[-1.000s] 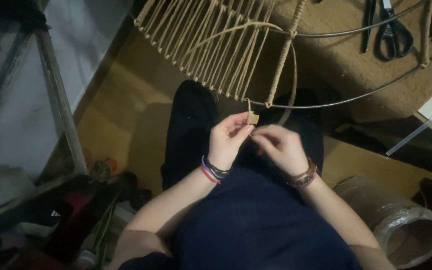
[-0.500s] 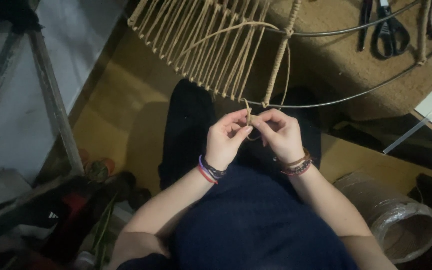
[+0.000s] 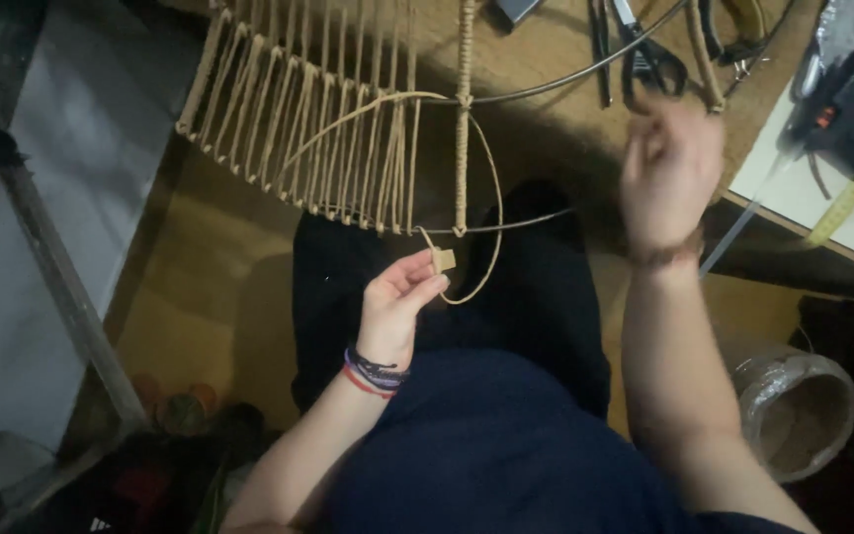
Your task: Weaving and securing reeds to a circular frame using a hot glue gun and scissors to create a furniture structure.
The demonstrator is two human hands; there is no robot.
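Note:
My left hand (image 3: 397, 302) pinches the taped end (image 3: 443, 260) of a tan cord just below a metal ring frame (image 3: 516, 223). The cord loops (image 3: 486, 198) up from that end to a knotted braid (image 3: 464, 119) on the frame. Rows of tan cord (image 3: 308, 119) are strung across the frame's left part. My right hand (image 3: 669, 168) is raised to the right, blurred, near the table edge and the scissors (image 3: 649, 54). Whether it holds anything does not show.
A brown tabletop (image 3: 546, 119) carries scissors and pliers (image 3: 738, 30). A glue gun (image 3: 847, 99) lies on a white board (image 3: 812, 188) at right. A clear tape roll (image 3: 793, 405) sits low right. A wooden ladder leg (image 3: 51, 287) stands at left.
My right hand has let go of the cord near my left hand and lifted up to the right. The left hand stays on the cord's end, and the view has shifted.

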